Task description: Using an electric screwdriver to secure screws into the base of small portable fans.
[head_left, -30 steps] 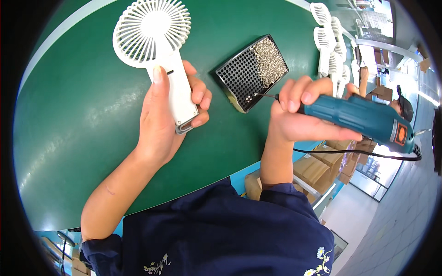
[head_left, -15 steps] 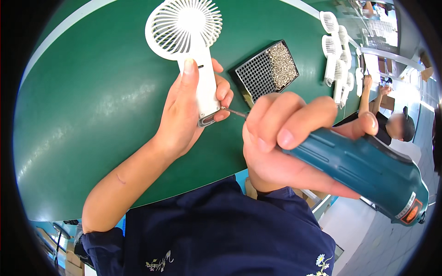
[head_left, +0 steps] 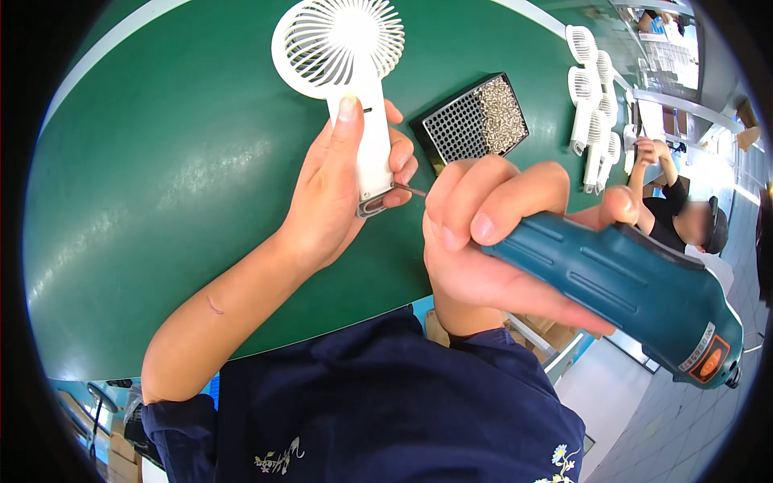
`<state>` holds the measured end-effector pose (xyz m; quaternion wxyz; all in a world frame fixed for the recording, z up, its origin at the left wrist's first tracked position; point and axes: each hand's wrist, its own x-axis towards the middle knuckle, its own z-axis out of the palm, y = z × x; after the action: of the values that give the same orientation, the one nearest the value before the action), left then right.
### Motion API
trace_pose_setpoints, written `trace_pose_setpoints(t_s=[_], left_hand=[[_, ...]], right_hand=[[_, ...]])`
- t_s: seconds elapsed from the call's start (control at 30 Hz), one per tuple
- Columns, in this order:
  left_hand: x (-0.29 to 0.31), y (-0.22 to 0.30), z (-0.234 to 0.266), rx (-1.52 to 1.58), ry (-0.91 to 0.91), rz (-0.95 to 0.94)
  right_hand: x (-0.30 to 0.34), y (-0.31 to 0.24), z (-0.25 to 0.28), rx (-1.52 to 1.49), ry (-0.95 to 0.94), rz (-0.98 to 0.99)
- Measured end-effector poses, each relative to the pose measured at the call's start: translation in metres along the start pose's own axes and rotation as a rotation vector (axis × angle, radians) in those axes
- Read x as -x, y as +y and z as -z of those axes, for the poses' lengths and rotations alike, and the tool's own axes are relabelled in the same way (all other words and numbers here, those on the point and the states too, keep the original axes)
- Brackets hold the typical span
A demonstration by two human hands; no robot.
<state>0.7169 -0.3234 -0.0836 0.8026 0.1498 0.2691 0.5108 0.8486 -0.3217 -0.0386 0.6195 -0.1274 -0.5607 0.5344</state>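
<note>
My left hand is closed around the handle of a white handheld fan, its thumb pressed on the front. The fan's round slatted head points away from me, and its grey-rimmed handle end faces me. In my right hand is a teal electric screwdriver, gripped near its front, body slanting down to the right. Its thin bit reaches the corner of the fan's handle end, beside my left fingertips. Whether a screw sits at the tip is too small to tell.
A black screw tray lies on the green table beyond my right hand, its right part full of small screws. Several white fans are grouped at the table's right. Past them sits another person in dark clothing.
The fan and my left hand have shifted slightly right. My right hand and the screwdriver have moved a little left, the bit staying at the handle's corner. The other person's hands have come together.
</note>
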Motion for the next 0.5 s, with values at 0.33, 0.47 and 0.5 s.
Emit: trace_pose_setpoints(t_s=[0.33, 0.47, 0.5], left_hand=[[0.0014, 0.0009, 0.0016, -0.025, 0.0, -0.018], [0.0003, 0.0011, 0.0011, -0.025, 0.008, -0.007], [-0.0003, 0.0009, 0.0005, -0.019, 0.011, -0.005]], right_hand=[[0.0041, -0.0002, 0.0023, -0.075, -0.064, -0.03], [0.0034, -0.0008, 0.0041, -0.104, -0.093, -0.044], [0.0032, -0.0014, 0.0046, -0.109, -0.1, -0.048]])
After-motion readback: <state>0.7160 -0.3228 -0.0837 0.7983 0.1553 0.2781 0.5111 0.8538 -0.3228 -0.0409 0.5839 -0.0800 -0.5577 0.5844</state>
